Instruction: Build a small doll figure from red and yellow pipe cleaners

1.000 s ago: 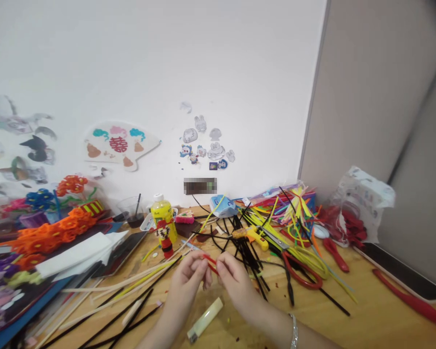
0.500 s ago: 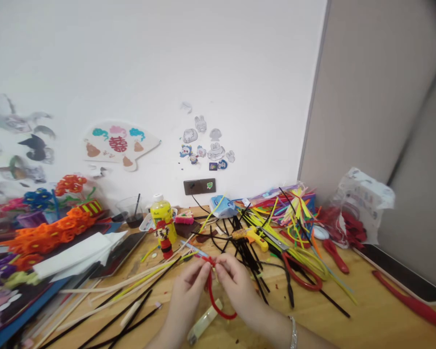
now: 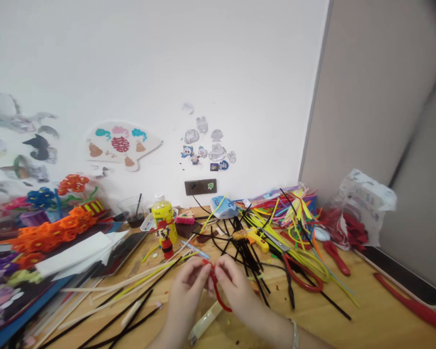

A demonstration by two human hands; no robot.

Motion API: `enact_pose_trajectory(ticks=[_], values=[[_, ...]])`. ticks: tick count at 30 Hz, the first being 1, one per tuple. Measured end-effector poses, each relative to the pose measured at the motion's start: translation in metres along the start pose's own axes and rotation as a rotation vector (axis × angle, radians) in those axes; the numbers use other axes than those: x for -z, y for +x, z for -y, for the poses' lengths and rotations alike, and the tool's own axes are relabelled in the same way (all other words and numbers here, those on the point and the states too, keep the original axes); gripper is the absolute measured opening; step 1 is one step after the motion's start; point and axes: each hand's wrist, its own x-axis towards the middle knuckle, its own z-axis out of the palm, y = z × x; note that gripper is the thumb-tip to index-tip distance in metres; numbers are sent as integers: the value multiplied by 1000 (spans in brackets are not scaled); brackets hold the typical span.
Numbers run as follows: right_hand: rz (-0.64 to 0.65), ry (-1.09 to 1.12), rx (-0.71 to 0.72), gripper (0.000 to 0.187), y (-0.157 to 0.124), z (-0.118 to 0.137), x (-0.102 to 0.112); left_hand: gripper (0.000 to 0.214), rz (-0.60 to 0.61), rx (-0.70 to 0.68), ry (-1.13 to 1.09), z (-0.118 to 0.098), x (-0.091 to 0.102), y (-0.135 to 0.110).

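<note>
My left hand [image 3: 183,293] and my right hand [image 3: 236,286] meet low in the middle of the wooden table [image 3: 366,320]. Both pinch a red pipe cleaner [image 3: 215,286] between thumb and fingers. Its upper end sticks out between the fingertips, and the rest curves down between my hands. A pale lighter [image 3: 203,322] lies on the table just below them. A small red and black pipe-cleaner figure [image 3: 166,238] stands a little beyond my left hand.
Black pipe cleaners [image 3: 245,252], a yellow glue gun [image 3: 250,236] and red-handled scissors [image 3: 298,271] lie beyond my hands. A yellow bottle [image 3: 162,215] stands behind the figure. Orange flowers [image 3: 54,232] and white foam sheets [image 3: 76,254] fill the left; a plastic bag [image 3: 363,203] sits far right.
The red pipe cleaner was a short straight piece between my fingertips; it now hangs bent in a curve between my hands, which have stayed in nearly the same place.
</note>
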Motion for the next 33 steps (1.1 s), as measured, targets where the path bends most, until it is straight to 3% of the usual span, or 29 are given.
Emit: enact_pose_trajectory(ticks=[10,16,26,33], values=[[-55,25,-63,24,-3,-3,-5,22,-79,-24,-20,5,2,2],[-15,-100,4,23,-3,0,-1,21,-117,-59,-20,7,4,1],[38,-444,139,19,1,8,11,14,-50,-125,43,5,9,4],[10,-395,143,19,0,4,9,16,-37,-58,17,4,8,7]])
